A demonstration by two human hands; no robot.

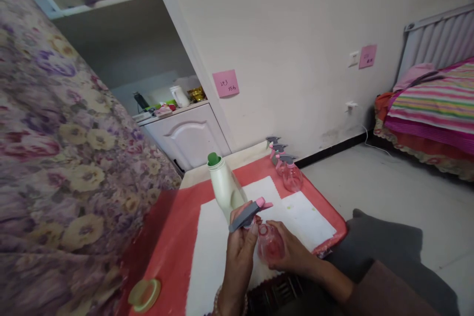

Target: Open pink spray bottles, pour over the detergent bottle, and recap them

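Note:
My left hand (pixel 240 252) is closed on a grey and pink spray head (pixel 249 213), held just above the mouth of a small pink see-through bottle (pixel 269 246). My right hand (pixel 292 253) wraps round that bottle from the right. Both hands hover over a white sheet (pixel 296 217) on a red mat (pixel 174 237). A white bottle with a green cap (pixel 224 186) stands right behind my hands. Three more pink spray bottles (pixel 289 173) stand in a row at the mat's far right corner.
A round pale lid (pixel 145 294) lies near the mat's front left corner. A flowered cloth (pixel 55 158) fills the left side. A white cabinet (pixel 185 133) with small items stands behind. A bed with striped bedding (pixel 433 108) and a radiator (pixel 440 39) are at the right.

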